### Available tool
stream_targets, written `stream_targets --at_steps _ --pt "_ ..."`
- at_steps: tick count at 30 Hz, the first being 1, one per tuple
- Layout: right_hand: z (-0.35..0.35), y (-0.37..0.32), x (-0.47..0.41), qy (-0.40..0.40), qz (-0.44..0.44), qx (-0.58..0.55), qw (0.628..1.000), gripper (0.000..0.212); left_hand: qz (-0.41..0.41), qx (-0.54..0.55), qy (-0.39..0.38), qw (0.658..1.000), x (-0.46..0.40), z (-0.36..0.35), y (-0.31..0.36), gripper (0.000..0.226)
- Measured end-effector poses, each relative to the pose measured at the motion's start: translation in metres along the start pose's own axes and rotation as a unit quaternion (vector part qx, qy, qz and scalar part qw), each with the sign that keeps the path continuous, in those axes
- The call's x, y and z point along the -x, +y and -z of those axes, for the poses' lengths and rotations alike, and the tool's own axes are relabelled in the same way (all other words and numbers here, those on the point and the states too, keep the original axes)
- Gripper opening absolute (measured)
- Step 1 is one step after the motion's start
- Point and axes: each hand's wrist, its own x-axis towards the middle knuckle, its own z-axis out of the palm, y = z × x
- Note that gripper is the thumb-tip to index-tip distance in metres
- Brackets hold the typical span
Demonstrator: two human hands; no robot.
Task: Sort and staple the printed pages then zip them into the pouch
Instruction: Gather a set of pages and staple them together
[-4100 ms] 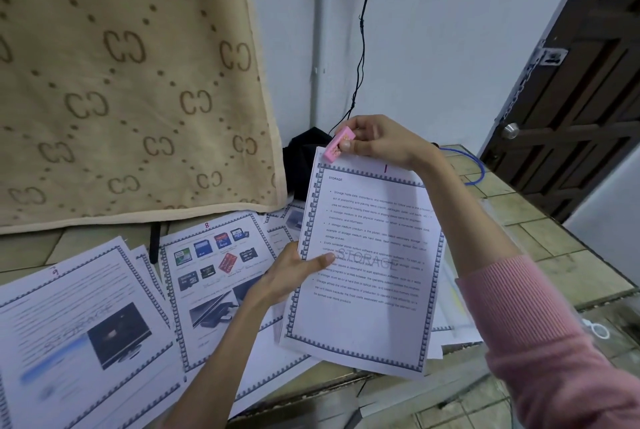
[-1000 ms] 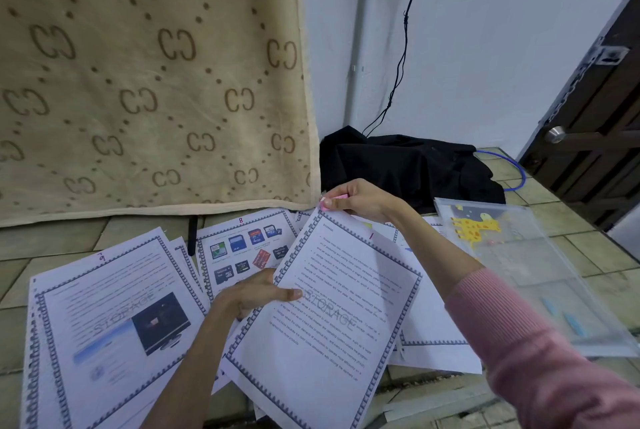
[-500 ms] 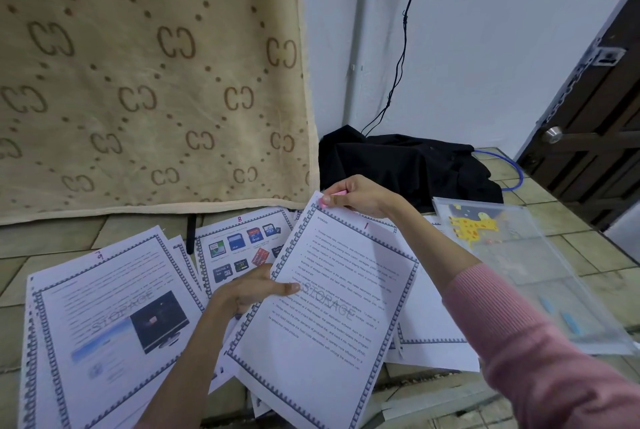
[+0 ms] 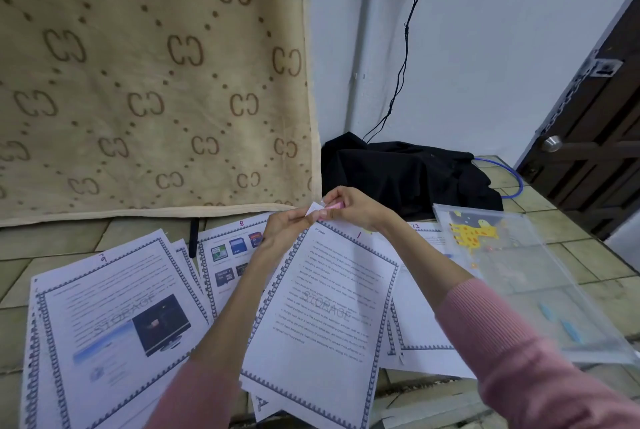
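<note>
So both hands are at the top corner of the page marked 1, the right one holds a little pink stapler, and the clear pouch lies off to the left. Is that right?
Not quite. The head view shows the pouch lying to the right, beside the right forearm, not to the left. The rest stands: both hands meet at the top corner of the page marked 1, the left hand pinching that corner and the right hand holding the pink stapler.

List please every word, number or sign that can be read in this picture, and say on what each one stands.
"STORAGE": faint watermark across the stapled pages, also their small top heading.
"1": red, top of those pages.
"9": red, top of the left page.
"8": red, top of the page with memory cards.
"CC": repeated on the beige blanket.
Body text everywhere: too small to read.
</note>
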Motion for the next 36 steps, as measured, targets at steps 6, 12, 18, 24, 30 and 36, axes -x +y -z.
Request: stream_targets --at_steps 6,12,18,24,30,36 --pt "0.001 0.003 0.003 -0.025 -0.024 0.022 0.999 0.036 0.016 0.038 0.018 0.999 -0.006 0.002 -0.011 0.045" --pt "0.006 0.000 -0.001 -0.065 -0.028 0.005 0.998 0.018 0.000 0.026 0.023 0.999 -0.004 0.003 -0.010 0.033" --pt "0.004 -0.004 0.005 -0.044 -0.005 0.025 0.999 0.028 -0.006 0.028 0.059 0.998 -0.004 0.005 -0.009 0.018" --pt "-0.001 -0.002 0.007 -0.027 -0.006 0.009 1.000 0.032 -0.034 0.033 0.035 0.998 -0.003 0.006 -0.011 0.015" --pt "-0.010 -0.001 0.004 -0.002 -0.008 -0.035 0.999 0.029 -0.051 0.020 0.024 0.998 -0.003 0.007 -0.012 0.020" --pt "-0.012 -0.008 0.004 0.007 0.014 -0.008 1.000 0.016 -0.045 0.021 0.043 0.998 -0.005 0.005 -0.019 0.024"
